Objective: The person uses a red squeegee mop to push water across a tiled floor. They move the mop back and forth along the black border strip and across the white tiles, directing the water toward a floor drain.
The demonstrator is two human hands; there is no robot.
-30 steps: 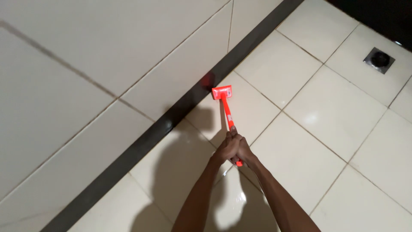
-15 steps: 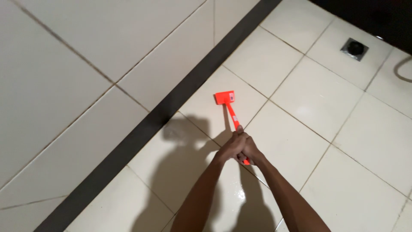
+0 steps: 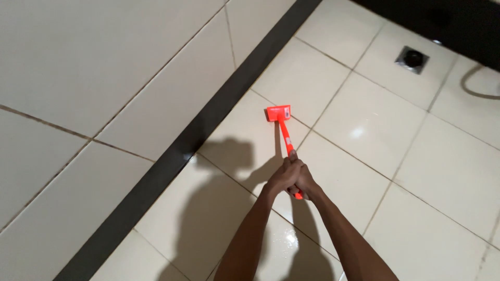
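A bright orange scraper tool point(image 3: 281, 120) with a flat head and a straight handle rests its head on a cream floor tile point(image 3: 250, 140). My left hand point(image 3: 281, 177) and my right hand point(image 3: 306, 182) are clasped together around the lower end of its handle. The head lies near a grout line, a little way from the black strip point(image 3: 208, 125) at the foot of the wall. My arms' shadow falls on the tile to the left.
A tiled wall point(image 3: 104, 78) rises at the left, above the black strip. A square metal floor drain point(image 3: 412, 57) sits at the upper right, with a hose loop point(image 3: 476, 86) beside it. Glossy floor tiles spread to the right.
The scraper head has drawn back from the black strip, out onto the floor tile. The view has shifted, so the drain now sits further left and lower.
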